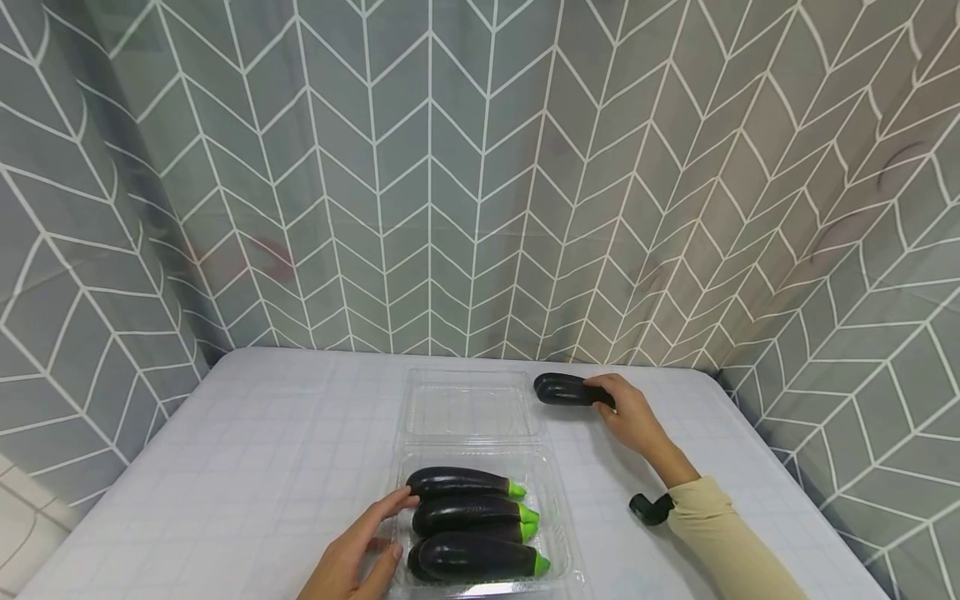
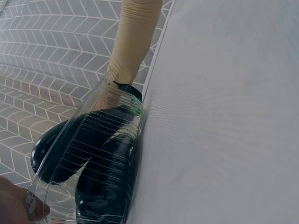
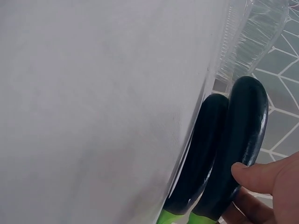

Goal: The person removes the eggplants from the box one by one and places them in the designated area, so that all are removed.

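Observation:
An open clear plastic clamshell container [image 1: 566, 533] lies on the table with several glossy dark eggplants [image 1: 465, 510] in its base, their green ends pointing right. At its left rim is my left hand [image 1: 356, 546], fingers spread, fingertips touching the rim close to the eggplants' rounded ends. Farther back, to the right of the lid [image 1: 468, 408], my right hand [image 1: 630, 417] pinches an eggplant [image 3: 245, 121] between thumb and fingers near its green end. A second eggplant [image 3: 205, 144] lies right beside that one, on the table.
A white cloth covers the table [image 1: 262, 467]. Grey curtains [image 1: 450, 183] with white chevron lines hang behind it and at both sides. A small black object [image 1: 651, 508] sits by the right sleeve's cuff.

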The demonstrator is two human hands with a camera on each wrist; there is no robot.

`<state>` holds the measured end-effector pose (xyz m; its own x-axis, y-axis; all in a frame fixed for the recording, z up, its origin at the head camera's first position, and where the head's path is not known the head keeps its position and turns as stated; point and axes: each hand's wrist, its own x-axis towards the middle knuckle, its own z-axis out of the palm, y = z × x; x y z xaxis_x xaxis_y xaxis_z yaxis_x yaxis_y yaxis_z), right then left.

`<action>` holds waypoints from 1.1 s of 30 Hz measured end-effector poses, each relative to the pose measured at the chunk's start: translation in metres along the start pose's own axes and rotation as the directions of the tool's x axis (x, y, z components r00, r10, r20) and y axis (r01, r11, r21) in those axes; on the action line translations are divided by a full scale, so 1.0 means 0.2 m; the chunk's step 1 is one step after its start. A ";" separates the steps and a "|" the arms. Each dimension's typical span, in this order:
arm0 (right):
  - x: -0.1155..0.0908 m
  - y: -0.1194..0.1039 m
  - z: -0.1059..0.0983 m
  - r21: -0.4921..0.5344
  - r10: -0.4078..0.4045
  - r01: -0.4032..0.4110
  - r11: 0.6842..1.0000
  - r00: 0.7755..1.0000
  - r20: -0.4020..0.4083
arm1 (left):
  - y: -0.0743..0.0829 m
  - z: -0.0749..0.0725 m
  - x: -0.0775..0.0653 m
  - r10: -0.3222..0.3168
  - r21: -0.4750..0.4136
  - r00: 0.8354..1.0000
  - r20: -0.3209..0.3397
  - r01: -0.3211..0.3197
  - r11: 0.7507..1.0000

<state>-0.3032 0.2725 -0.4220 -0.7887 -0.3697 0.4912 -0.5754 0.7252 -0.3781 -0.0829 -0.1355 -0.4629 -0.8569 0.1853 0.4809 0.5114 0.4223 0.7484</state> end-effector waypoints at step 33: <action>0.00 0.02 0.02 -0.018 0.016 -0.015 1.000 0.997 0.077 | 0.01 0.00 0.01 -0.080 -0.015 0.997 0.020 0.081 0.997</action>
<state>-0.3067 0.2730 -0.4263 -0.8123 -0.4013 0.4232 -0.5594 0.7412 -0.3710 -0.0835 -0.1350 -0.4613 -0.8964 0.1689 0.4097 0.4414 0.4225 0.7916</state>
